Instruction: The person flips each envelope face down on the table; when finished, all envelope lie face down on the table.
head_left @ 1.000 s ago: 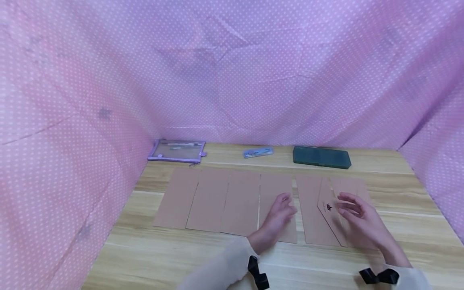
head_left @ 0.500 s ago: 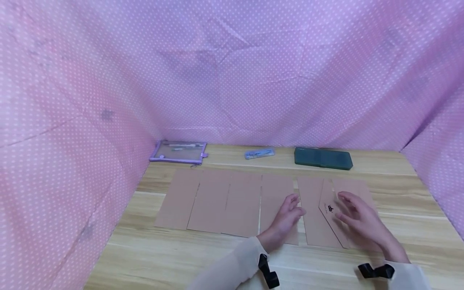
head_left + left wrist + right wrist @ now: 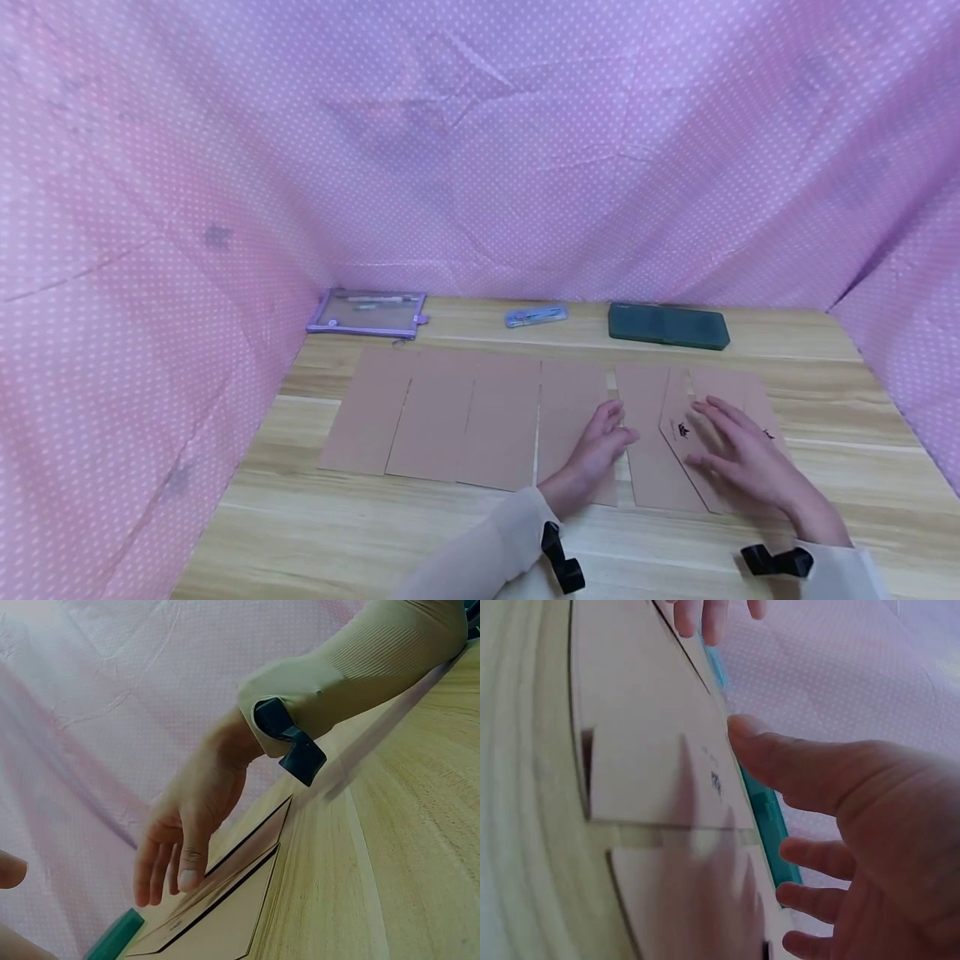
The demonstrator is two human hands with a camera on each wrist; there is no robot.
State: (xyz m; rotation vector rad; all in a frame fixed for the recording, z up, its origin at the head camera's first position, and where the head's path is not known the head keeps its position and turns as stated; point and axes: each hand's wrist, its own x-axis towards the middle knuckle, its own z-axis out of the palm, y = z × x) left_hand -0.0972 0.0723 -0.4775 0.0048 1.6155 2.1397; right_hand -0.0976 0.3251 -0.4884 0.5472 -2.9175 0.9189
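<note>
Several flat brown paper pieces lie in a row in the head view, plain rectangles such as this brown piece (image 3: 498, 421) on the left. At right is a brown piece with a slanted flap and a small crown print (image 3: 683, 430); another brown piece (image 3: 726, 383) lies beside it, partly under my right hand. My left hand (image 3: 588, 462) hovers over the fourth plain piece, fingers loosely bent and holding nothing. Above the two rightmost pieces, my right hand (image 3: 757, 467) spreads its fingers with nothing in them. The right wrist view shows its thumb (image 3: 787, 761) apart from the paper.
Along the back of the wooden table (image 3: 315, 533) lie a purple-edged mesh pouch (image 3: 367, 313) with pens inside, a small blue packet (image 3: 536, 316) and a dark green case (image 3: 667, 326). Pink dotted cloth (image 3: 480, 167) hangs behind and at both sides.
My left hand has shifted to the right and slightly forward. My right hand has turned a little, its fingers straighter, and a second crown print now shows beside it. The papers stay put.
</note>
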